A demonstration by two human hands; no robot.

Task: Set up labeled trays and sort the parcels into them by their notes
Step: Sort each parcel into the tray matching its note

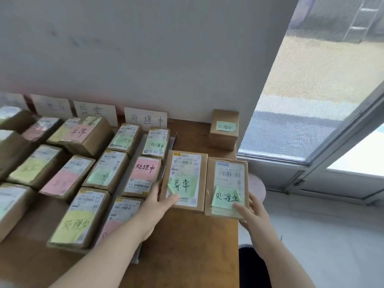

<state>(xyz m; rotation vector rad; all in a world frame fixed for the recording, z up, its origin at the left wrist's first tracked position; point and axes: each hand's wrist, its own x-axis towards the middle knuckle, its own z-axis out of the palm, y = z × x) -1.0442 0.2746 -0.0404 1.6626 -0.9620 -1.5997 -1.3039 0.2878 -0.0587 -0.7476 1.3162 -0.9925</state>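
At the right end of the wooden table [187, 246], my left hand [159, 204] grips the brown cardboard parcel with green 异常 note [187, 169], my right hand [252, 213] its 处理中 twin [226, 173]; the first belongs leftward, by the white 异常 card [94, 112].

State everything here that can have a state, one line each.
left hand, grips the held 异常 parcel at its near left corner.
right hand, grips the held 处理中 parcel at its near right edge.
Both held parcels, sealed, notes up, side by side.
small parcel, sealed, standing alone at the table's far right.
异常 card, 处理中 card, upright against the wall.
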